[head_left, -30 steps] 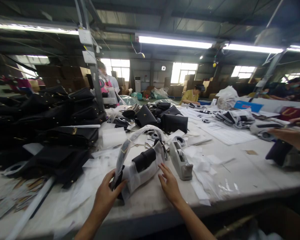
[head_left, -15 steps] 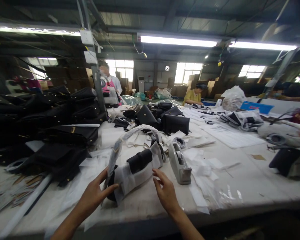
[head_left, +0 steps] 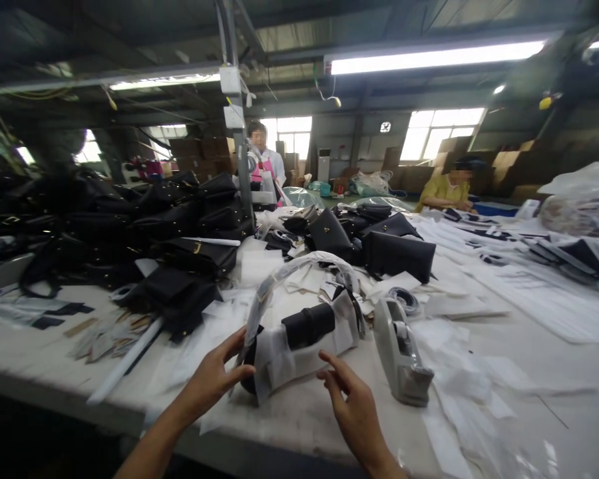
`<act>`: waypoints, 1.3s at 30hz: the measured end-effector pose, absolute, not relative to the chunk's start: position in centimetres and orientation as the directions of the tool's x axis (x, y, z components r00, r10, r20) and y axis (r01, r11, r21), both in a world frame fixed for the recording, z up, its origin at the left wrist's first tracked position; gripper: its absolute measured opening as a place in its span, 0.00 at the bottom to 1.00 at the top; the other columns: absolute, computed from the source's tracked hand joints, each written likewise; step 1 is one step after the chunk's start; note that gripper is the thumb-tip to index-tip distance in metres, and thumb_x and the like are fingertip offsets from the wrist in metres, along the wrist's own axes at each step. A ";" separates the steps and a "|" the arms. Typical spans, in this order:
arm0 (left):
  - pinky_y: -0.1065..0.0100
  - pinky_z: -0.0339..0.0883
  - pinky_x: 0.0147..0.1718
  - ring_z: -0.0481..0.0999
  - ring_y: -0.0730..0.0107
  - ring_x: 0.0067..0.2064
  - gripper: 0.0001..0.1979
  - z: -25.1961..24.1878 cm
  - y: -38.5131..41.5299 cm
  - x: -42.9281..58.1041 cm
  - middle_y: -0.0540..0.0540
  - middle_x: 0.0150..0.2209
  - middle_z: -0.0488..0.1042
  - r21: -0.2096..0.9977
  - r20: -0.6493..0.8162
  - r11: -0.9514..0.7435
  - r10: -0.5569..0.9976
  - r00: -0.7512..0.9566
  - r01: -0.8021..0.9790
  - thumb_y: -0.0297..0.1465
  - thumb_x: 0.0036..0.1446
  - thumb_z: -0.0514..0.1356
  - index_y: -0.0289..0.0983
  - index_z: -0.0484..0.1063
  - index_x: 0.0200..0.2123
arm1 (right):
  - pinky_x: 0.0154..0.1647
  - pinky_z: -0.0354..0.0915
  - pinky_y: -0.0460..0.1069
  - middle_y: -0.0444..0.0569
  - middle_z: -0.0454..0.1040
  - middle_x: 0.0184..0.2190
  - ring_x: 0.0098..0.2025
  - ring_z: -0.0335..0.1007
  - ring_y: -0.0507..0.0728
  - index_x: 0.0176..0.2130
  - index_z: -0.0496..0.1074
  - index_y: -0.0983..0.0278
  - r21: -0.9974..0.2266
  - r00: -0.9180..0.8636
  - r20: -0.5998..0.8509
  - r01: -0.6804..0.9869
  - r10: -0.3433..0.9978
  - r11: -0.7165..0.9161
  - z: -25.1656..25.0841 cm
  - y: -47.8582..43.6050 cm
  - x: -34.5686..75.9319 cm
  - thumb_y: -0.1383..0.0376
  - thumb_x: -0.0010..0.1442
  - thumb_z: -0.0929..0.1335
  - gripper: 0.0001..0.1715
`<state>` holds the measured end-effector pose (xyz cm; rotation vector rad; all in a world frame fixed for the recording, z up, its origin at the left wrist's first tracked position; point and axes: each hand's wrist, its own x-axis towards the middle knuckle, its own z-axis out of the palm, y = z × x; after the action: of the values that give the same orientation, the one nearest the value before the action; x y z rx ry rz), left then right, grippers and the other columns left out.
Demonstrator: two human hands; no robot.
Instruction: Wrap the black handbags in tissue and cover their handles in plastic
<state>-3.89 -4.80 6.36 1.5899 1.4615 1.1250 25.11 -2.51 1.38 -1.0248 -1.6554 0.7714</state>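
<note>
A small black handbag (head_left: 307,326) stands on the table in front of me, with white tissue paper around its body and a clear wrap on its arched handle (head_left: 274,276). My left hand (head_left: 212,372) grips the bag's left end, thumb in front and fingers behind at the foot of the handle. At the bag's lower right front, my right hand (head_left: 352,402) is open, its bent fingers apart and holding nothing. A grey tape dispenser (head_left: 399,362) stands just right of the bag.
Black bags (head_left: 174,219) are heaped at the left, and more black bags (head_left: 399,256) lie behind the handbag. White paper sheets (head_left: 449,366) cover the table at the right. A metal post (head_left: 242,153) rises beyond. Two co-workers are farther back.
The view has swung left, so the table's contents appear farther right. My left hand stays at the bag's end and my right hand stays near its front; the bag itself looks unmoved.
</note>
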 end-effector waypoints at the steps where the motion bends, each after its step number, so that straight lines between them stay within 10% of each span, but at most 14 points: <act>1: 0.52 0.58 0.63 0.66 0.47 0.62 0.44 6.3 -5.0 -4.0 0.40 0.63 0.66 0.916 0.138 -0.123 0.990 -0.010 0.383 0.52 0.46 0.68 0.39 0.64 0.63 | 0.43 0.76 0.50 0.53 0.81 0.41 0.39 0.80 0.59 0.54 0.73 0.61 -0.858 -0.145 0.418 0.261 0.897 0.442 1.4 -2.7 24.8 0.61 0.66 0.64 0.19; 25: 0.56 0.64 0.59 0.71 0.53 0.59 0.30 5.7 -4.6 -6.8 0.42 0.60 0.70 0.939 0.260 -0.298 0.942 0.212 0.170 0.49 0.60 0.58 0.40 0.66 0.61 | 0.41 0.76 0.48 0.49 0.81 0.41 0.35 0.80 0.57 0.52 0.74 0.53 -0.712 -0.238 0.628 0.208 0.741 0.671 2.5 -7.6 15.5 0.65 0.63 0.68 0.18; 39: 0.57 0.68 0.51 0.77 0.55 0.49 0.18 8.0 8.1 -6.5 0.44 0.44 0.80 0.864 0.227 -0.329 0.930 0.288 0.381 0.42 0.63 0.57 0.35 0.76 0.47 | 0.32 0.73 0.44 0.46 0.80 0.28 0.26 0.77 0.52 0.47 0.77 0.56 -0.743 -0.290 0.573 0.212 0.767 0.635 4.0 -7.1 20.2 0.61 0.65 0.67 0.12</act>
<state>-6.51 8.07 7.98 1.8558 1.1772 0.9925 20.16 -7.06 3.96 -0.7851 -1.8224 0.6715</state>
